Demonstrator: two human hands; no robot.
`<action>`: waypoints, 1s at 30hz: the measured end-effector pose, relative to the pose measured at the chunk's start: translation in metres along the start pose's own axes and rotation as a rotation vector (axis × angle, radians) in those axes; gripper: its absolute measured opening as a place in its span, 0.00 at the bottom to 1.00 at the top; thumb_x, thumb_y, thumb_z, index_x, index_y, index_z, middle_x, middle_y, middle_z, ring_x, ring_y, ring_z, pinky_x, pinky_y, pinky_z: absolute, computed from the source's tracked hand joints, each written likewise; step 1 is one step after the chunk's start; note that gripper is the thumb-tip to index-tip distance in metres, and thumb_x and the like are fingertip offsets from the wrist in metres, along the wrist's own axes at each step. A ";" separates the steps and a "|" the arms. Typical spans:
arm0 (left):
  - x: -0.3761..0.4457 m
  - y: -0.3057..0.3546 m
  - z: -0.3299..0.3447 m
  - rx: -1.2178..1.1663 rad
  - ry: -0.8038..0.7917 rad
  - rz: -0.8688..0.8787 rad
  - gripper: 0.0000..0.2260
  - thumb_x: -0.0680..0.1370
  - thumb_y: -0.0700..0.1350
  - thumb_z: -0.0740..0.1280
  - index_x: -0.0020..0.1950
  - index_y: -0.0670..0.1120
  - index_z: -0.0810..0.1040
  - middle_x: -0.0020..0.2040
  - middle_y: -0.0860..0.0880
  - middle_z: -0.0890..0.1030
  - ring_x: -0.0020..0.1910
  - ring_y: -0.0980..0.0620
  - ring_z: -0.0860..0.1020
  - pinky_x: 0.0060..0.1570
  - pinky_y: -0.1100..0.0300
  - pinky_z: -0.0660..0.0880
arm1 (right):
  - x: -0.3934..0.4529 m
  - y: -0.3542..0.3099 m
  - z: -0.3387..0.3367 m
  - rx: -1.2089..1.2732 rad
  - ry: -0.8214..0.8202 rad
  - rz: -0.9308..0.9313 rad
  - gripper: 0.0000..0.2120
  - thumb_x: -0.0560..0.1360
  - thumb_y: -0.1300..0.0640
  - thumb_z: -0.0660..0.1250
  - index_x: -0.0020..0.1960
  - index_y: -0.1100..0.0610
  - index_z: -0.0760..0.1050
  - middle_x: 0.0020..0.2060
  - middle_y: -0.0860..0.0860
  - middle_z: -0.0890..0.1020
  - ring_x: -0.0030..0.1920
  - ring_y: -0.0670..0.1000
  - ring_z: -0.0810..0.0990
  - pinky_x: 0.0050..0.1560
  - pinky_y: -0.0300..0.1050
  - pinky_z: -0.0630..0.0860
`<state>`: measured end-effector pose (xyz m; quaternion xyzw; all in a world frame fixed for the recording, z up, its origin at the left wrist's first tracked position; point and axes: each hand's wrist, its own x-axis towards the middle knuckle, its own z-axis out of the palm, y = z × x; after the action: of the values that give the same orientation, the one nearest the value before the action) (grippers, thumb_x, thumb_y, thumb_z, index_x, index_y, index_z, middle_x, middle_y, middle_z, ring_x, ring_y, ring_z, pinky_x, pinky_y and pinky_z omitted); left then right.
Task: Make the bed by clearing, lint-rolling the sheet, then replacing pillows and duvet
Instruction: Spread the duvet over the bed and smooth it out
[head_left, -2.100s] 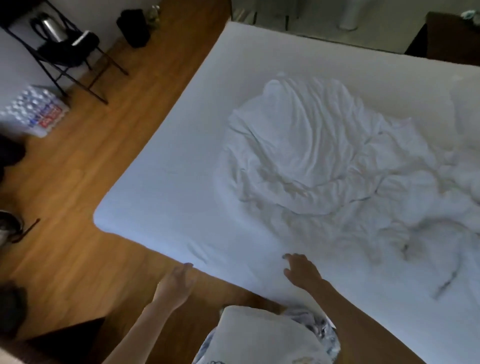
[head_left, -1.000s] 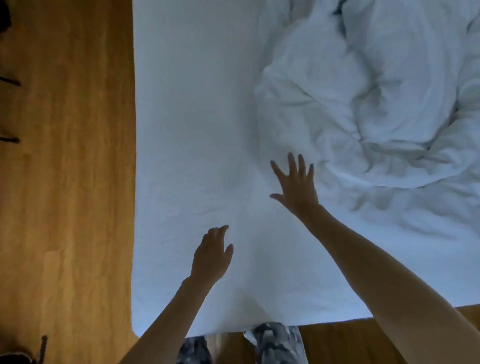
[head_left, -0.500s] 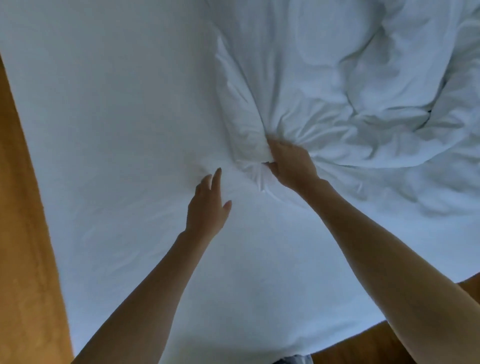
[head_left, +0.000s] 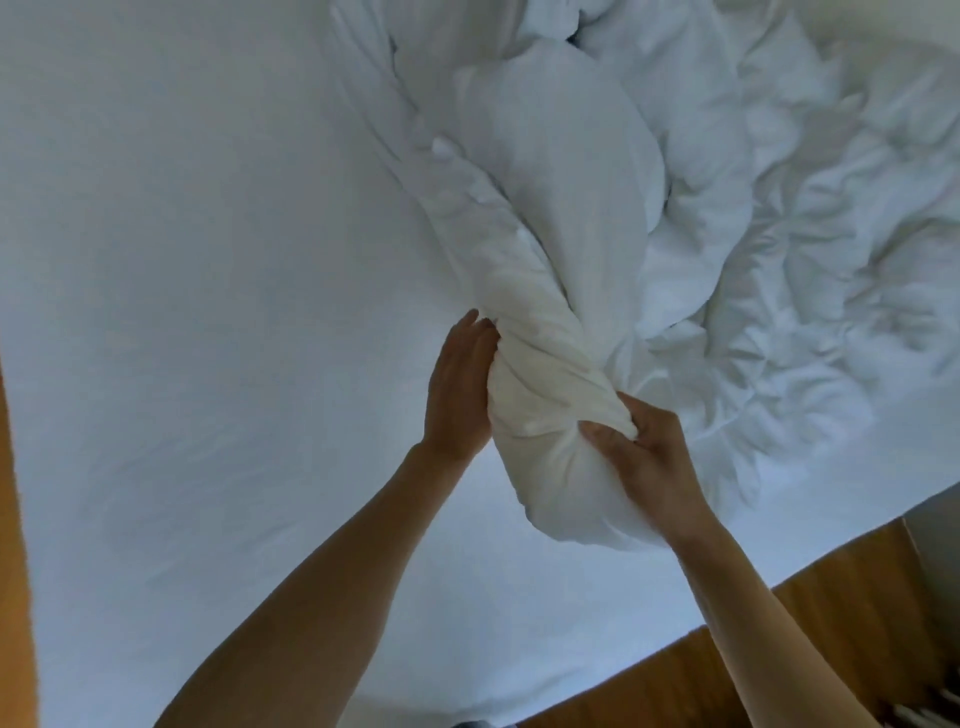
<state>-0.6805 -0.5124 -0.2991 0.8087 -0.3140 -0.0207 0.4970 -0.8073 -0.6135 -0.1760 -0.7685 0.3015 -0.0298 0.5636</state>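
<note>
A crumpled white duvet (head_left: 727, 218) lies in a heap over the right and upper part of the bed. Its near end is bunched into a thick twisted roll (head_left: 550, 395) lifted toward me. My right hand (head_left: 644, 462) grips this roll from the right, fingers dug into the fabric. My left hand (head_left: 457, 389) lies flat against the roll's left side with fingers straight. The white fitted sheet (head_left: 197, 260) covers the mattress and shows bare on the left and below my arms.
Wooden floor (head_left: 779, 649) shows past the bed's edge at the lower right, and a narrow strip of floor (head_left: 10, 519) runs along the left edge. No pillows or lint roller are in view.
My right hand has pulled the duvet's bunched end toward me and raised it off the sheet. My left hand moved from the sheet to the side of the roll.
</note>
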 end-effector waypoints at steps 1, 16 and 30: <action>0.008 0.017 -0.005 -0.026 -0.011 0.001 0.12 0.76 0.42 0.66 0.57 0.40 0.74 0.53 0.40 0.80 0.51 0.43 0.76 0.52 0.48 0.78 | -0.003 -0.010 -0.012 0.024 0.035 -0.008 0.08 0.70 0.56 0.66 0.41 0.44 0.81 0.35 0.39 0.83 0.38 0.38 0.81 0.39 0.30 0.72; 0.185 0.387 -0.240 0.670 -0.155 0.706 0.15 0.66 0.34 0.61 0.52 0.41 0.77 0.35 0.45 0.73 0.34 0.42 0.70 0.36 0.55 0.62 | -0.025 -0.242 -0.156 -0.160 0.541 -0.385 0.18 0.79 0.52 0.59 0.31 0.43 0.63 0.25 0.40 0.69 0.28 0.38 0.66 0.31 0.30 0.60; -0.179 0.072 -0.215 0.528 -0.941 -0.589 0.25 0.83 0.52 0.58 0.79 0.50 0.56 0.77 0.47 0.61 0.75 0.48 0.61 0.69 0.57 0.62 | -0.133 0.002 0.061 -0.870 0.046 -0.077 0.30 0.65 0.58 0.78 0.65 0.60 0.75 0.59 0.63 0.78 0.59 0.65 0.77 0.56 0.59 0.77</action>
<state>-0.7845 -0.2698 -0.1816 0.8613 -0.2577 -0.4336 0.0615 -0.8928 -0.4958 -0.1612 -0.9441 0.2696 0.0621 0.1790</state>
